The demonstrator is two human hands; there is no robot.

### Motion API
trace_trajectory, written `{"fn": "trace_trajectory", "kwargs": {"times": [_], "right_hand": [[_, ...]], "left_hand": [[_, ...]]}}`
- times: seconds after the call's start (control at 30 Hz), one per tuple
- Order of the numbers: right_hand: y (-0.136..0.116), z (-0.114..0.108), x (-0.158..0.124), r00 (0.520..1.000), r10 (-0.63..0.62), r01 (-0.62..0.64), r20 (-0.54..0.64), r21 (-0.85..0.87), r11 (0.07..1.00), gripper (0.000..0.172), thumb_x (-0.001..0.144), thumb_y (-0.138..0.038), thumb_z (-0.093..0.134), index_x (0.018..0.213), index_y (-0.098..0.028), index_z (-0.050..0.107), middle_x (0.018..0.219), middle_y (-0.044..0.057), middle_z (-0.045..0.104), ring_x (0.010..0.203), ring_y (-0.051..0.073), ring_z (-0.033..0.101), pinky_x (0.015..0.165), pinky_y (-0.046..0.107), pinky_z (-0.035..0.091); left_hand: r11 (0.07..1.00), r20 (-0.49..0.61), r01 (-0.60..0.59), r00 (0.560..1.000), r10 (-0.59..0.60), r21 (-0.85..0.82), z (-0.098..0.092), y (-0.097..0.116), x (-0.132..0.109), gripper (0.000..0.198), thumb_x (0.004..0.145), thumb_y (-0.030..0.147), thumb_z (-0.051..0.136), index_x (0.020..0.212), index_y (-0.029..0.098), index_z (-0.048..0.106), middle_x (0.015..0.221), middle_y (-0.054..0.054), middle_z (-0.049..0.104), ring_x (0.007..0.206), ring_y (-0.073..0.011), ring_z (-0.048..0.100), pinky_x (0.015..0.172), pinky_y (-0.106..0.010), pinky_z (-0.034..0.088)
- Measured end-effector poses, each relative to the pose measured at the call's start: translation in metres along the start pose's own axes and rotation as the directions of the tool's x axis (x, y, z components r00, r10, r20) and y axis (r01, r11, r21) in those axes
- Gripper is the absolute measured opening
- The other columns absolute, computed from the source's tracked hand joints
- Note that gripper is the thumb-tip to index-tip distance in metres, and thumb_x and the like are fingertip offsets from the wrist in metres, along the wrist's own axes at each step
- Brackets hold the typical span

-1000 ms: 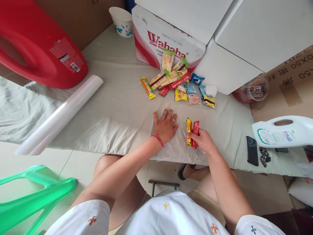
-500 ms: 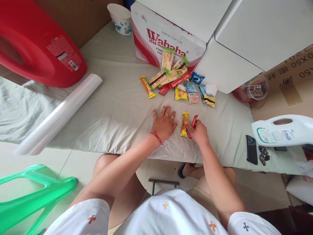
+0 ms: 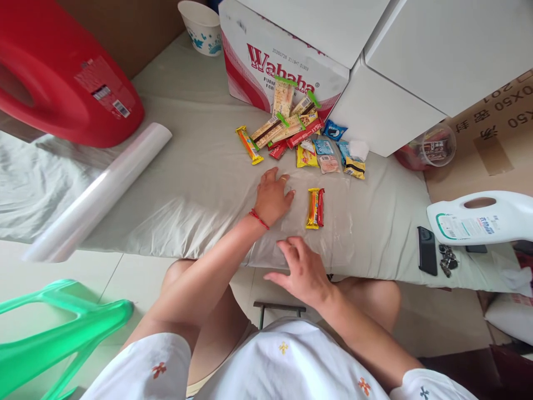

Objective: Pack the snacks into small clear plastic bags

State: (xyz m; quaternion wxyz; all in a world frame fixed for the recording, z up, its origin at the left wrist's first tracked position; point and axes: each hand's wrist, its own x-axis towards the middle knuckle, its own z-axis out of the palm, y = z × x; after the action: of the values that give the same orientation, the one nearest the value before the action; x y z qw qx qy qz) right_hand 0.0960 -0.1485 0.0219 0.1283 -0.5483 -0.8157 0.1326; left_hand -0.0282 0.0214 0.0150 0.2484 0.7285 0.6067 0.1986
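A yellow-and-orange snack bar [image 3: 313, 209] and a narrow red snack bar [image 3: 320, 208] lie side by side on clear plastic film [image 3: 339, 222] spread over the covered surface. To their left my left hand [image 3: 272, 194] rests on the film, fingers apart and somewhat bent, holding nothing. Closer to my body, my right hand [image 3: 303, 272] hovers at the front edge with thumb and fingers spread, nothing in it. Beyond both hands sits a pile of wrapped snacks, with long wafer bars [image 3: 270, 131], a red packet [image 3: 305, 133], a yellow packet [image 3: 307, 155] and small blue packets [image 3: 334, 130].
A white roll of film [image 3: 100, 189] and a red jug [image 3: 83, 83] are on the left. Behind the snacks stand a Wahaha carton [image 3: 283, 61] and a paper cup [image 3: 200, 28]. A white bottle [image 3: 483, 218], phone [image 3: 427, 250] and keys [image 3: 448, 260] lie right.
My right hand has let go of the red bar, now snug against the yellow-and-orange one, and moved toward my body and left. My left hand has shifted slightly left and its fingers have bent.
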Motion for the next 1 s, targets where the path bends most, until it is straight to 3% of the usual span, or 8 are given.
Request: {"fn": "trace_trajectory", "kwargs": {"times": [0.17, 0.33, 0.43, 0.53, 0.6, 0.73, 0.87, 1.0], "right_hand": [[-0.009, 0.027, -0.006, 0.99, 0.075, -0.072, 0.115, -0.029, 0.997, 0.054, 0.09, -0.032, 0.08, 0.14, -0.02, 0.061, 0.12, 0.016, 0.068, 0.101, 0.031, 0.072, 0.079, 0.042, 0.063], [-0.001, 0.014, -0.012, 0.985, 0.168, -0.172, 0.038, 0.203, 0.964, 0.022, 0.099, -0.019, 0.057, 0.113, -0.028, 0.072, 0.1, 0.006, 0.073, 0.089, 0.024, 0.073, 0.079, 0.036, 0.06], [0.008, -0.006, -0.023, 0.935, 0.346, -0.286, -0.074, 0.419, 0.861, 0.02, 0.102, -0.033, 0.05, 0.101, -0.034, 0.07, 0.097, 0.003, 0.072, 0.087, 0.024, 0.072, 0.079, 0.038, 0.061], [0.026, -0.024, -0.038, 0.783, 0.598, -0.421, -0.171, 0.561, 0.712, 0.02, 0.098, -0.051, 0.056, 0.099, -0.035, 0.067, 0.09, 0.003, 0.072, 0.079, 0.025, 0.069, 0.074, 0.041, 0.059], [0.044, -0.032, -0.047, 0.658, 0.709, -0.435, -0.254, 0.64, 0.633, 0.025, 0.096, -0.054, 0.06, 0.099, -0.03, 0.066, 0.086, 0.003, 0.07, 0.076, 0.023, 0.066, 0.073, 0.039, 0.057], [0.089, -0.043, -0.06, 0.478, 0.838, -0.385, -0.262, 0.795, 0.468, 0.035, 0.086, -0.055, 0.072, 0.096, -0.023, 0.064, 0.08, 0.001, 0.065, 0.065, 0.015, 0.056, 0.06, 0.029, 0.047], [0.122, -0.049, -0.067, 0.417, 0.903, -0.33, -0.109, 0.907, 0.262, 0.046, 0.073, -0.059, 0.082, 0.091, -0.021, 0.062, 0.072, -0.004, 0.059, 0.051, 0.008, 0.036, 0.046, 0.024, 0.028], [0.135, -0.054, -0.071, 0.388, 0.919, -0.302, -0.075, 0.931, 0.203, 0.05, 0.066, -0.057, 0.087, 0.09, -0.021, 0.062, 0.072, -0.004, 0.061, 0.05, 0.007, 0.037, 0.046, 0.023, 0.025]], "left_hand": [[0.968, 0.016, 0.112, 0.994, -0.111, -0.224, 0.001, -0.001, 0.011, 0.081, 0.09, 0.046, 0.074, 0.155, 0.009, 0.042, 0.136, -0.023, 0.064, 0.126, -0.0373, 0.065, 0.109, -0.047, 0.05], [0.671, 0.173, 0.197, 0.979, -0.104, -0.714, 0.009, 0.007, 0.017, 0.043, 0.09, 0.04, 0.072, 0.123, 0.018, 0.056, 0.083, -0.003, 0.072, 0.068, -0.0175, 0.067, 0.071, -0.032, 0.055], [0.351, 0.266, 0.263, 0.963, -0.04, -0.899, 0.012, 0.023, 0.014, 0.027, 0.094, 0.037, 0.064, 0.113, 0.02, 0.055, 0.099, -0.006, 0.076, 0.07, -0.012, 0.069, 0.07, -0.026, 0.054], [0.194, 0.245, 0.228, 0.967, 0.065, -0.954, 0.012, 0.032, 0.012, 0.028, 0.094, 0.036, 0.061, 0.117, 0.022, 0.056, 0.13, -0.01, 0.072, 0.099, -0.016, 0.075, 0.082, -0.03, 0.058], [0.261, 0.168, 0.147, 0.984, 0.062, -0.954, 0.012, 0.029, 0.018, 0.032, 0.088, 0.03, 0.064, 0.118, 0.022, 0.058, 0.136, -0.01, 0.069, 0.108, -0.0186, 0.072, 0.085, -0.033, 0.059], [0.593, 0.006, -0.048, 0.996, 0.088, -0.804, 0.017, 0.015, 0.043, 0.033, 0.078, 0.019, 0.06, 0.11, 0.019, 0.066, 0.125, -0.009, 0.073, 0.106, -0.0203, 0.067, 0.094, -0.036, 0.055], [0.733, 0.171, -0.162, 0.918, 0.357, -0.661, 0.028, 0.016, 0.069, 0.051, 0.074, 0.017, 0.058, 0.123, 0.022, 0.071, 0.132, -0.009, 0.074, 0.11, -0.0249, 0.066, 0.095, -0.041, 0.053], [0.676, 0.239, -0.245, 0.808, 0.539, -0.695, 0.043, 0.035, 0.092, 0.069, 0.072, 0.015, 0.057, 0.14, 0.021, 0.064, 0.142, -0.013, 0.071, 0.133, -0.0283, 0.062, 0.102, -0.042, 0.05]]}}
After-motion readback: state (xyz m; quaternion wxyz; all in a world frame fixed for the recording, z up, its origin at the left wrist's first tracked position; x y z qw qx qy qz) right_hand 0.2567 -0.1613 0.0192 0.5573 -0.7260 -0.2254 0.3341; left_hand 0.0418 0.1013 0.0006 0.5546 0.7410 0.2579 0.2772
